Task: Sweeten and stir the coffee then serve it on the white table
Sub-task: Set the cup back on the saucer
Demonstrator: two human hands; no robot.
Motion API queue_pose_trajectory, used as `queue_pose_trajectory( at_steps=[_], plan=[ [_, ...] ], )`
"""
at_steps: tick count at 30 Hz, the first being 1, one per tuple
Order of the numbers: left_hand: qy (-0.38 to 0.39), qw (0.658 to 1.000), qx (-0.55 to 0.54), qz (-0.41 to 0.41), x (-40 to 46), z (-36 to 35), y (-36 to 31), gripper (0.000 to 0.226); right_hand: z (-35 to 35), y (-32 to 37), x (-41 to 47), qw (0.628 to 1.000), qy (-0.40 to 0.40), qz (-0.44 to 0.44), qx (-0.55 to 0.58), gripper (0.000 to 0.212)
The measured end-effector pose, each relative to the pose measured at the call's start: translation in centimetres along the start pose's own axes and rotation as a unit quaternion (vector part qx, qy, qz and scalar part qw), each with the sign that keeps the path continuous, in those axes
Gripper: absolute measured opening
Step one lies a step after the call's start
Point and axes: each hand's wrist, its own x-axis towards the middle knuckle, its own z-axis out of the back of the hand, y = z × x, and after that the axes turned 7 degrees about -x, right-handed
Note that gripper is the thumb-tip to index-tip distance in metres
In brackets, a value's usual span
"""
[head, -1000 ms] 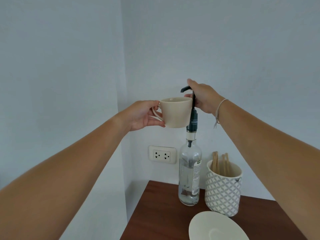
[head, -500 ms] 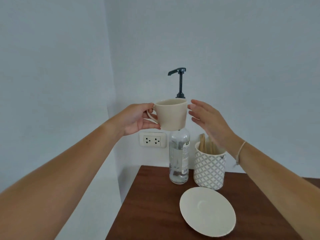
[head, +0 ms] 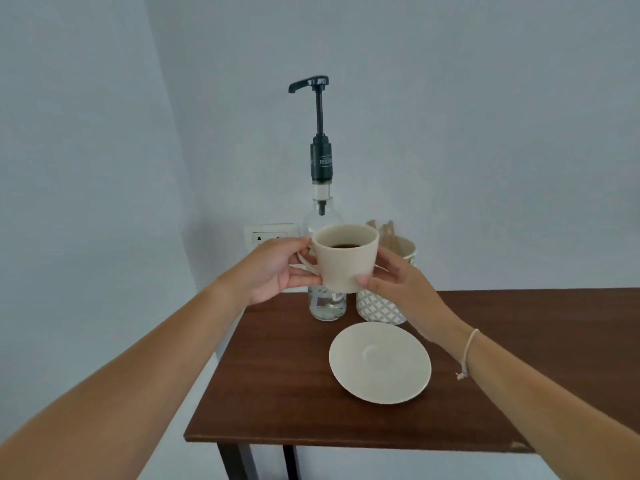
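Note:
A cream cup with dark coffee inside is held in the air above the brown table. My left hand grips its handle. My right hand holds the cup's right side, thumb on the front and fingers behind it. Behind the cup stands a clear syrup bottle with a tall dark pump, its spout pointing left. Below and in front of the cup an empty cream saucer lies on the table. A patterned holder with wooden stir sticks stands right of the bottle, partly hidden by cup and hand.
The brown table stands in a corner between two pale walls, its front edge near the bottom of the view. A wall socket sits behind my left hand. No white table is in view.
My right hand left the pump, came down and took hold of the cup's side. The cup has moved down, well below the spout, and the view has tilted down.

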Motion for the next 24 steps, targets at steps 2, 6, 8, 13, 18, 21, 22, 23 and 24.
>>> queue_pose_trajectory(
  at_steps=[2, 6, 8, 13, 18, 21, 22, 23, 24],
  plan=[
    [0.002, 1.000, -0.009, 0.013, 0.1, -0.5, 1.4, 0.026, 0.4, -1.1, -0.9, 1.000, -0.011, -0.011, -0.003, 0.061],
    [0.012, 0.999, -0.024, 0.030, 0.5, -1.5, 4.2, 0.023, 0.9, -3.2, -2.4, 0.999, -0.023, -0.029, -0.003, 0.058],
    [0.011, 0.999, -0.031, 0.036, 0.6, -1.9, 5.4, 0.023, 1.2, -4.0, -3.0, 0.999, -0.033, -0.042, -0.001, 0.060],
    [0.017, 0.997, -0.046, 0.060, 0.7, -2.6, 8.1, 0.026, 1.7, -6.1, -4.5, 0.996, -0.045, -0.077, -0.011, 0.059],
    [0.016, 0.997, -0.040, 0.072, 0.6, -3.2, 10.3, 0.022, 2.1, -7.9, -6.0, 0.993, -0.046, -0.109, -0.008, 0.061],
    [0.023, 0.996, -0.044, 0.075, 0.4, -3.3, 11.3, 0.021, 2.4, -8.5, -6.6, 0.992, -0.039, -0.118, -0.013, 0.066],
    [0.025, 0.996, -0.045, 0.074, 0.3, -3.3, 11.5, 0.021, 2.5, -8.6, -6.7, 0.992, -0.036, -0.121, -0.018, 0.067],
    [0.026, 0.996, -0.043, 0.073, 0.3, -3.2, 11.7, 0.021, 2.6, -8.7, -6.7, 0.992, -0.035, -0.122, -0.025, 0.068],
    [0.027, 0.996, -0.040, 0.072, 0.3, -3.2, 11.8, 0.022, 2.8, -8.8, -6.8, 0.991, -0.033, -0.122, -0.030, 0.069]
  ],
)
